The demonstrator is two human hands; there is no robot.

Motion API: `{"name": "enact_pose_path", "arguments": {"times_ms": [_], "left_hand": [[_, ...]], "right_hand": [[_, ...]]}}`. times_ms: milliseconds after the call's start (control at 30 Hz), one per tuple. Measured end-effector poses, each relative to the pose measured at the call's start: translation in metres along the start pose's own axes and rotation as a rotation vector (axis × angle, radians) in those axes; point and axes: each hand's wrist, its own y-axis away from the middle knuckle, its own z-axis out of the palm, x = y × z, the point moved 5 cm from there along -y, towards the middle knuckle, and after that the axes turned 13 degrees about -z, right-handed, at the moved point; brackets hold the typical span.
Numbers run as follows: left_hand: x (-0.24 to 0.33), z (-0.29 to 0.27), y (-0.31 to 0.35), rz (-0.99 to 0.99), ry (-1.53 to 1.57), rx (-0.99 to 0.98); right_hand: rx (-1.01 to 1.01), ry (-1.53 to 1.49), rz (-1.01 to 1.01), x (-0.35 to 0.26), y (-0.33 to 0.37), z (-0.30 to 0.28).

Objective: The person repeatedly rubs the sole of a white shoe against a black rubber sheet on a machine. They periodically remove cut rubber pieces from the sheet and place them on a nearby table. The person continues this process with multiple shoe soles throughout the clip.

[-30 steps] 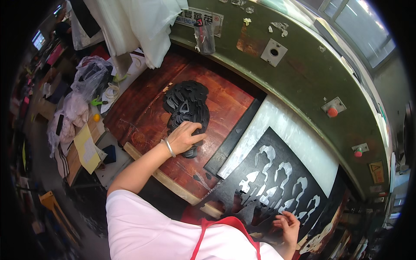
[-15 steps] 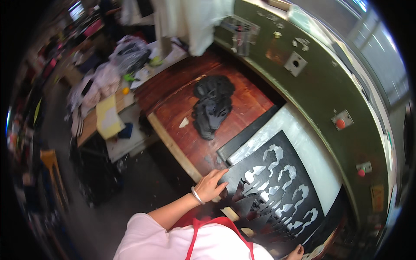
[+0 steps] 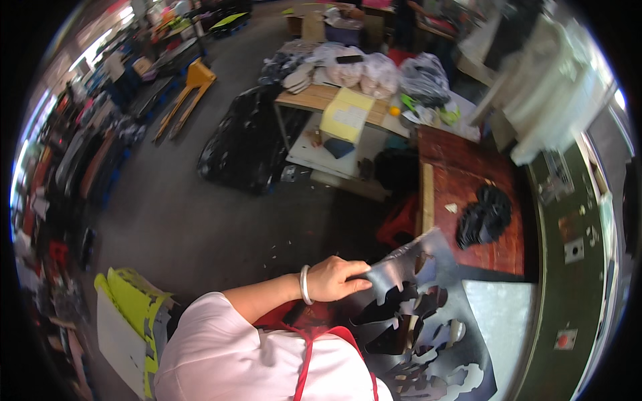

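My left hand, with a pale bangle on the wrist, grips the near edge of a large black sheet full of cut-out holes. The sheet is lifted and curled up off the white cutting pad on the green machine. Beyond it, a pile of small black cut pieces lies on a reddish wooden board. My right hand is out of sight.
A full black bag sits on the grey floor beside a wooden table loaded with bagged pieces and a yellow pad. A yellow pallet jack stands farther off. Yellow-green sheets lean at my lower left.
My left hand left the pile of black pieces, took the cut-out sheet's edge and lifted it. My head swung left toward the floor, and the right hand dropped out of view.
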Motion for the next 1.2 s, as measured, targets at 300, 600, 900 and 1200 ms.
{"name": "enact_pose_path", "arguments": {"times_ms": [300, 600, 900, 1200], "left_hand": [[-0.125, -0.233, 0.129, -0.03, 0.088, 0.486], [-0.265, -0.431, 0.283, -0.3, -0.214, 1.017], [-0.383, -0.568, 0.336, -0.674, -0.181, 1.186], [-0.444, -0.794, 0.196, -0.744, -0.364, 1.293]], "right_hand": [[-0.531, -0.153, -0.227, -0.201, 0.135, 0.181], [-1.235, -0.888, -0.324, -0.405, 0.363, 0.447], [-1.498, -0.824, -0.653, -0.526, 0.571, 0.603], [-1.186, -0.989, -0.402, -0.633, 0.63, 0.813]]}}
